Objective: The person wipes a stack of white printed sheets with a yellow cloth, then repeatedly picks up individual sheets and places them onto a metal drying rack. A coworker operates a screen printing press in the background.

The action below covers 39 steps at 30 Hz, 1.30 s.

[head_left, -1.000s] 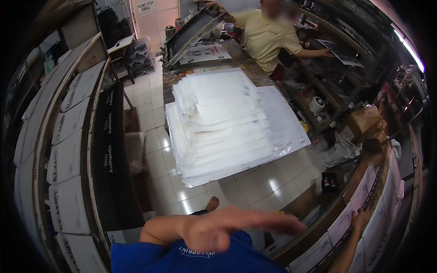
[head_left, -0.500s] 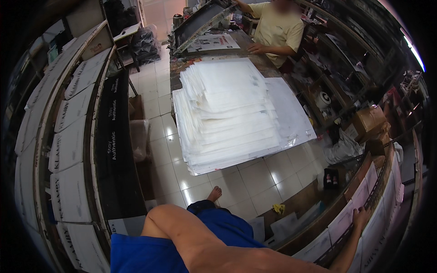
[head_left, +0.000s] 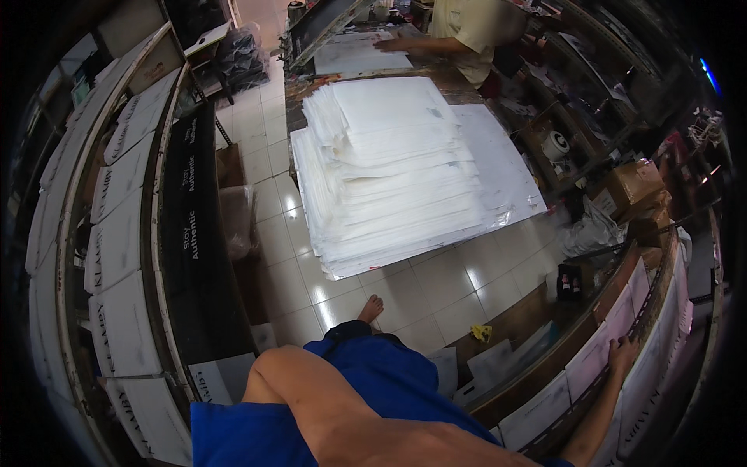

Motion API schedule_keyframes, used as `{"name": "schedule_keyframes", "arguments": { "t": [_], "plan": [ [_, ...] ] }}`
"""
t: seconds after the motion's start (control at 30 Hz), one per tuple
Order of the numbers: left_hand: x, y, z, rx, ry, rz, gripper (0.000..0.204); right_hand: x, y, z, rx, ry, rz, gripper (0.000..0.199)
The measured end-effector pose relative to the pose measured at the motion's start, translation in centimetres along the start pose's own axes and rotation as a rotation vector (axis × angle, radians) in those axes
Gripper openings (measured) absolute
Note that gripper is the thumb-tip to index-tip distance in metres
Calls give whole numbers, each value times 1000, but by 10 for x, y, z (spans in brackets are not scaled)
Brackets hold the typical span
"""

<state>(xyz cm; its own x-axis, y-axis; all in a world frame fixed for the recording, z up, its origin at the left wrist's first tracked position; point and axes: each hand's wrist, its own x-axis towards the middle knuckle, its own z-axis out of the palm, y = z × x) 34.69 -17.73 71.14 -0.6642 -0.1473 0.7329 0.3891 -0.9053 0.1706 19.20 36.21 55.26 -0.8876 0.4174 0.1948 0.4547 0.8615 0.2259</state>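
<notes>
My right hand [head_left: 621, 355] rests on the upper edge of a shelf at the lower right, beside a row of white and pinkish boxes [head_left: 589, 360]. Its fingers look slightly bent and apart, with nothing visible in them. My left arm, bare below a blue sleeve, is bent across the lower middle; its hand is out of view. Ahead of me a tall, uneven stack of white sheets [head_left: 397, 167] lies on a large pale board [head_left: 506, 167] on a worktable. Beyond it, a co-worker's hand [head_left: 389, 44] lies on a flat white sheet [head_left: 354, 56] under a tilted dark frame [head_left: 323, 35].
Shelves of white boxes [head_left: 124, 311] line the left, with a black printed cloth [head_left: 191, 233] along them. At the right are a brown carton [head_left: 626, 187], a plastic bag [head_left: 587, 233] and a small yellow item [head_left: 481, 333]. Tiled floor [head_left: 436, 292] lies below the worktable.
The co-worker's reaching hand is now on the sheet under the frame; before, one hand was at the frame's raised end. My view has shifted slightly. My right hand stays on the shelf edge.
</notes>
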Motion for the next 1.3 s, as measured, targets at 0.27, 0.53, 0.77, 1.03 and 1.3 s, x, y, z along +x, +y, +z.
{"name": "schedule_keyframes", "arguments": {
  "t": [0.27, 0.53, 0.77, 1.03, 1.3],
  "plan": [
    [-20, 26, -69, 551, -224, -13, 74, 6, -1, 2, -2, -10, -7, 32],
    [-123, 91, -185, 1477, 286, -1094, 50, 11, 13, 20, -5, 61, -47, 33],
    [-362, 141, -322, 1800, 760, -1582, 57, 36, 44, 47, -170, -24, -100, 46],
    [-491, 141, -334, 1262, 1504, -1495, 52, 13, 27, 18, -186, -88, -93, 50],
    [-512, 115, -379, 1288, 1187, -1454, 55, 23, 64, 48, -35, 290, -477, 50]
  ]
}}
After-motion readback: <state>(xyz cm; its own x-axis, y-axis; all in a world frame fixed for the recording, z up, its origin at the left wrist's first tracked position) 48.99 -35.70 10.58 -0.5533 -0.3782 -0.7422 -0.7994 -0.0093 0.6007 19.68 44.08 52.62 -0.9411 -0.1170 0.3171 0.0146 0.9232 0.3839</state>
